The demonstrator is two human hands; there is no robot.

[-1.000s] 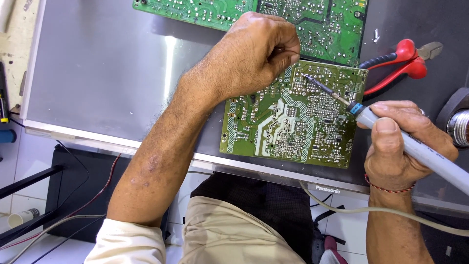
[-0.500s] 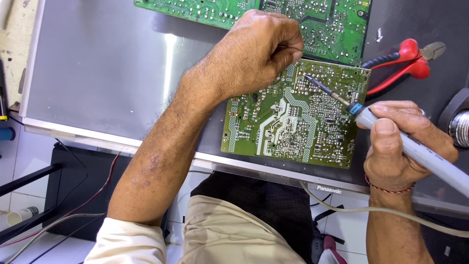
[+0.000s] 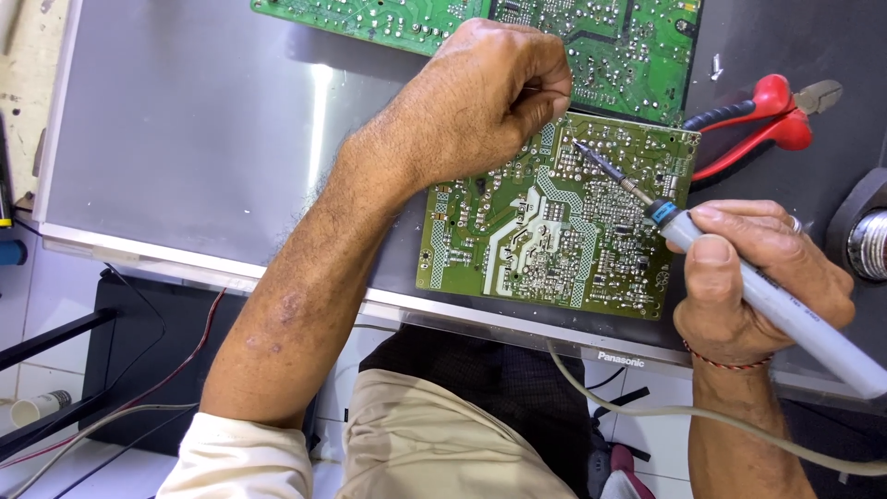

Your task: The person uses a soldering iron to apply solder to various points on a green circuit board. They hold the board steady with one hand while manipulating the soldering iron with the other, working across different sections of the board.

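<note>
Little is changing from the earlier frames: the left hand (image 3: 490, 97) is staying curled at the top edge of the small board (image 3: 554, 222), and the right hand (image 3: 753, 277) is keeping its grip on the soldering iron (image 3: 767, 296). The iron's tip (image 3: 582, 148) is sitting at much the same spot near the board's upper middle, just beside the left fingertips (image 3: 545, 102). The view itself is drifting only slightly.

The left hand is closed into a loose fist, thumb and forefinger pinched together at the board's edge; whether anything thin is held in that pinch is too small to tell. The right hand is wrapping the pale grey handle of the iron, thumb lying along the top, with the grey cord (image 3: 702, 420) trailing off below the wrist.

The small board is lying solder side up on a large grey panel (image 3: 194, 139), close to the panel's near edge. A larger board (image 3: 610, 46) is lying just beyond it, at the top of the view, their edges nearly touching. Red-handled cutters (image 3: 762, 115) are resting on the dark part of the panel to the right of the boards, apart from both hands. A round metal object (image 3: 868, 242) is showing at the right edge, partly cut off.

No containers are showing clearly; a small white tube (image 3: 37, 407) is lying on the floor at lower left.
</note>
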